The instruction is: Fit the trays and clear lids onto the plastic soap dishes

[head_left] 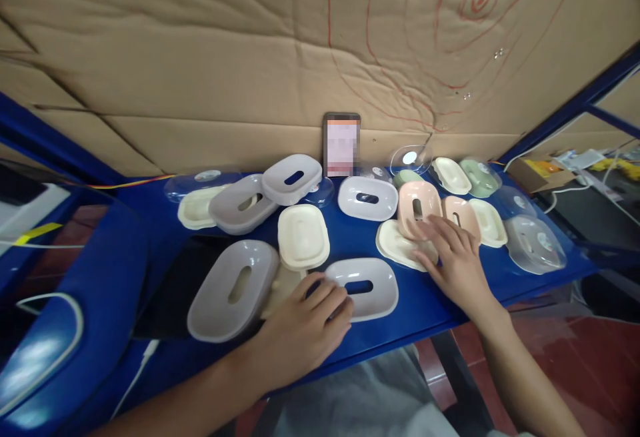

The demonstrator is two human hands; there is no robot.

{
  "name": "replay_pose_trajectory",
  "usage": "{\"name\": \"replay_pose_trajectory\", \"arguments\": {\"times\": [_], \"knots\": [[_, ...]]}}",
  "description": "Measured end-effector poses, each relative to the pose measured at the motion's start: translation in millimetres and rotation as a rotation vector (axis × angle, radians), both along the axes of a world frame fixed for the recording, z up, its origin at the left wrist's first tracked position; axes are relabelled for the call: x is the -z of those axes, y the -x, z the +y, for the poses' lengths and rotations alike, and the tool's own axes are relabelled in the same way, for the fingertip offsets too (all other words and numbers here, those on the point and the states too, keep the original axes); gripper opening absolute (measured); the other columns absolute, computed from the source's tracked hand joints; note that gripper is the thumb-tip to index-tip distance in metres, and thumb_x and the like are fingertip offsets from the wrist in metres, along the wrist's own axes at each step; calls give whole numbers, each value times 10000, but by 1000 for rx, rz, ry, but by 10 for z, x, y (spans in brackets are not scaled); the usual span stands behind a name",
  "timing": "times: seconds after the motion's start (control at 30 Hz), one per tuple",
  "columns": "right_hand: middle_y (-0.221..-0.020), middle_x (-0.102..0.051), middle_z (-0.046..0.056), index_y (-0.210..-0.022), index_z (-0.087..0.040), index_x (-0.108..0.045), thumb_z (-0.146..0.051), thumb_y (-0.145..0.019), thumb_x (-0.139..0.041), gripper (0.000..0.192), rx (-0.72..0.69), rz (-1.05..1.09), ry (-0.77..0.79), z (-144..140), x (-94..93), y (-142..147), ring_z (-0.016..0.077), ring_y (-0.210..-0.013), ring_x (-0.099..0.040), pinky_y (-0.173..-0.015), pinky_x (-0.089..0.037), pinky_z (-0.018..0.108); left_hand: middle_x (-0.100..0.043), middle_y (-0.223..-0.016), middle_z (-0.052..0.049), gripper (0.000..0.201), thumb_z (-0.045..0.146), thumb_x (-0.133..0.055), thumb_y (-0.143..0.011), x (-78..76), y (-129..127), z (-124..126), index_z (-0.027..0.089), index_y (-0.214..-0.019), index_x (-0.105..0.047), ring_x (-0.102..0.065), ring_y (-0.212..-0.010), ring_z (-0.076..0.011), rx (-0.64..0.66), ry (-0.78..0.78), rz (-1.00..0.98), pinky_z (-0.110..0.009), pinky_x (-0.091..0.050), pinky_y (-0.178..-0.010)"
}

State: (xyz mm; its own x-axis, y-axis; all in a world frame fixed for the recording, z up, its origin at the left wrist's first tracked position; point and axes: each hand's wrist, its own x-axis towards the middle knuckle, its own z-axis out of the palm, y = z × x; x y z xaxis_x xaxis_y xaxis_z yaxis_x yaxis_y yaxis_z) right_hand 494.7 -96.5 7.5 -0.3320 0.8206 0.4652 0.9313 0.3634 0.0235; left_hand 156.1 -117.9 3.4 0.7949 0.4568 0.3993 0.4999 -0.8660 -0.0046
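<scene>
My left hand (pixel 300 330) rests on the left end of a white oval tray with a slot (pixel 370 287) near the table's front edge, fingers curled over its rim. My right hand (pixel 453 253) lies flat, fingers spread, over a cream oval dish (pixel 395 243); its fingertips touch a pink slotted tray (pixel 419 205). A second pink tray (pixel 457 211) sits just right of those fingers. A large grey slotted tray (pixel 233 290) lies left of my left hand, and a cream dish (pixel 303 237) sits above it.
The blue table (pixel 415 310) holds several more oval trays, dishes and clear lids (pixel 534 243). A phone (pixel 341 145) leans against the cardboard wall (pixel 250 57) at the back. A blue frame post (pixel 565 113) rises at the right; boxes and cables lie beyond it.
</scene>
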Motion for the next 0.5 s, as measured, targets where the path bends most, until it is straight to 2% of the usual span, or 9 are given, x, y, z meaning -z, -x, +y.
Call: {"name": "replay_pose_trajectory", "arguments": {"times": [0.07,0.13,0.2,0.3,0.37,0.5], "knots": [[-1416,-688,163,-1424,-216,-651,-436,-1034,-686,448,11,43,-15,105,62,-104,390,-1406,-581,-1141,-493,605,-699,-1109,-79,166,240,-538,-1064,3,-4,5,175,-1121,-680,-640,-1060,-260,-8,12,5,-470,-461,-1040],[-1263,-747,135,-1304,-227,-713,-397,-1027,-705,324,11,106,-39,174,88,-140,356,-1311,-649,-1114,-537,564,-693,-1122,-88,156,231,-544,-1057,7,-6,15,175,-1117,-676,-643,-1084,-270,-13,33,6,-473,-488,-1018],[-1207,-756,118,-1268,-238,-725,-335,-1034,-695,254,16,189,-72,165,70,-115,317,-1209,-704,-1069,-580,520,-688,-1130,-97,149,226,-554,-1050,9,-5,25,169,-1114,-676,-648,-1101,-276,-7,53,1,-471,-514,-1007],[-1257,-736,105,-1303,-263,-704,-235,-1023,-691,282,-24,358,-100,-8,-9,-41,291,-1210,-714,-1080,-582,494,-683,-1193,-122,166,223,-564,-1044,8,3,30,155,-1139,-684,-655,-1134,-289,5,63,-34,-474,-544,-1015],[-1273,-715,107,-1286,-267,-698,-185,-991,-710,307,-93,445,-105,-183,-51,-2,301,-1257,-693,-1093,-572,498,-656,-1313,-156,240,207,-581,-1032,4,11,24,155,-1246,-677,-645,-1206,-313,-7,51,-78,-485,-558,-1026],[-1208,-664,123,-1204,-231,-670,-188,-982,-678,226,-314,517,40,-434,-25,86,308,-1270,-675,-1077,-589,498,-508,-1556,-205,458,187,-636,-1005,5,26,8,200,-1462,-593,-554,-1410,-367,-54,7,-150,-535,-538,-1115]]}}
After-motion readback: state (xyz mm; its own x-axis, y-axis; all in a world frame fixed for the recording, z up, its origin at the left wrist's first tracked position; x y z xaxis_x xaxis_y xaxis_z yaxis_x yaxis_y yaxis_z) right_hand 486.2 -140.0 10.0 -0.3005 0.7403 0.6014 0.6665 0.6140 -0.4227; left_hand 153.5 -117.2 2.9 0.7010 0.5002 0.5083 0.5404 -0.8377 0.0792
